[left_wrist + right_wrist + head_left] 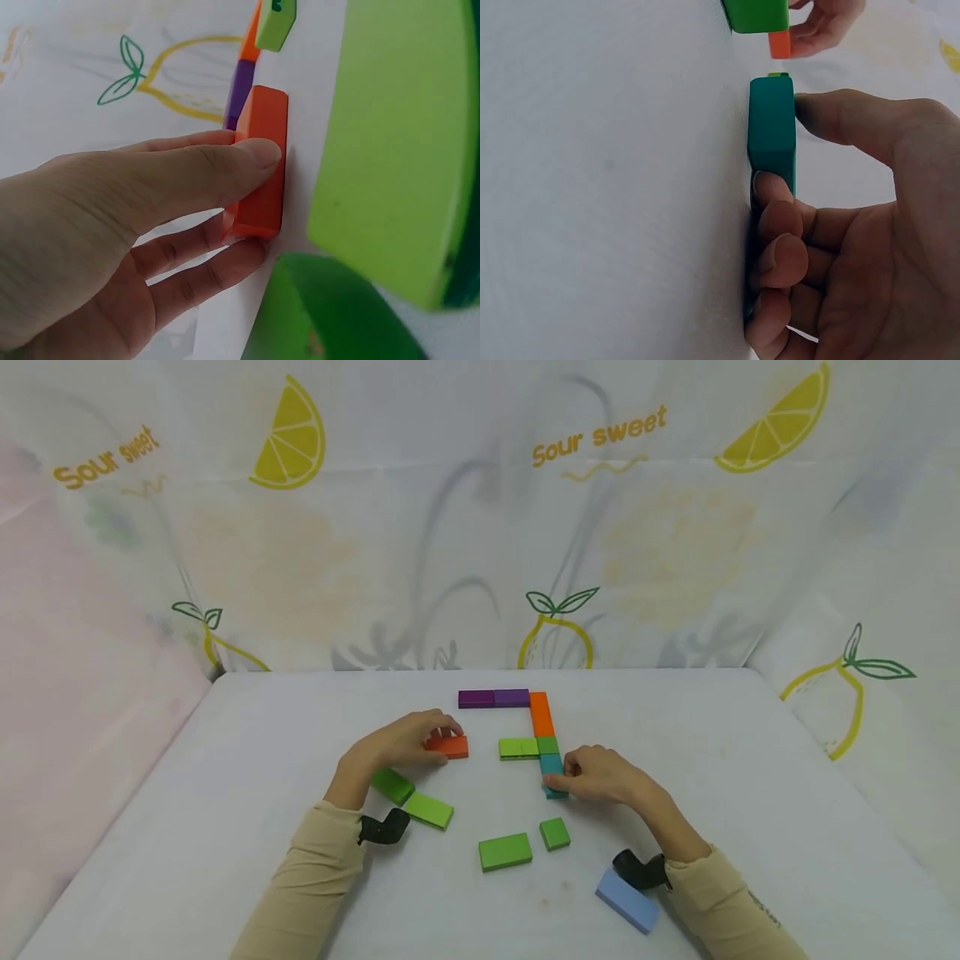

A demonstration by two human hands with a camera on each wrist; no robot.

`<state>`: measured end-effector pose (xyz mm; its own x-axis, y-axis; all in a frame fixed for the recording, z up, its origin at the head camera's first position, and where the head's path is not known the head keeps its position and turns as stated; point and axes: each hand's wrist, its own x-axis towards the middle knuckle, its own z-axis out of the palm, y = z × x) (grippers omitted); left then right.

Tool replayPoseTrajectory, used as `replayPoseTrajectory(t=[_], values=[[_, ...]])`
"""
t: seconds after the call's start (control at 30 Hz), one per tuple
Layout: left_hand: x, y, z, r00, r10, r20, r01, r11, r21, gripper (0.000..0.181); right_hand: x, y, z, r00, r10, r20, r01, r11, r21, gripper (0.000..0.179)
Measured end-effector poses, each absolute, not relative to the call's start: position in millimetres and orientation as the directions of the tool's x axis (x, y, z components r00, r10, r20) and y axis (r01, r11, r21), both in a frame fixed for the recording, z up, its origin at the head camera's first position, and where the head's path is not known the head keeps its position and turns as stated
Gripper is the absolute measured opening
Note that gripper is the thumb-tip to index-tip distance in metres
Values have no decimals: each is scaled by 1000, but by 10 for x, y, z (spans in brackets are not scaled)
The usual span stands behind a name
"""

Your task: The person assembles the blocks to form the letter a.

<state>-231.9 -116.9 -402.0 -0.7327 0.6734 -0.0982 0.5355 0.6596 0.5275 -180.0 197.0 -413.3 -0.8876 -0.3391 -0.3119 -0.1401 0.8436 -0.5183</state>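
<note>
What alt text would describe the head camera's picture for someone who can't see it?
A left hand grips a red block and a right hand a teal block, on a white table. More blocks, mostly green, lie around them, with a lemon-print backdrop behind.

Your left hand (405, 742) pinches a red-orange block (452, 747), a plain oblong, thumb on its near long face, fingers behind it and at its left end. You have its length running left to right, low at the bench (675, 710); whether it touches down is hard to tell. Its right end faces the lime block (517, 748), a gap between them. Your right hand (603, 772) grips a teal block (552, 765), also oblong, lying flat with its length running away from you. Its far end meets a small green block (547, 745); your thumb lies over its near part, your fingers curled at its right side.
</note>
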Motion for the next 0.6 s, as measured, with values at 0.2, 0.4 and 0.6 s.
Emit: replayPoseTrajectory(t=[0.2, 0.4, 0.6], values=[[-2311, -1125, -4020, -726, 682, -92, 540, 648, 537, 35, -1792, 1965, -4130, -887, -332, -321, -135, 851, -508, 40], [-2314, -1077, -4040, -720, 690, -77, 564, 646, 513, 36, -1801, 1961, -4118, -888, -337, -314, -148, 854, -499, 37], [-2329, -1050, -4067, -714, 696, -73, 580, 647, 495, 36, -1811, 1964, -4121, -886, -343, -312, -156, 854, -497, 38]])
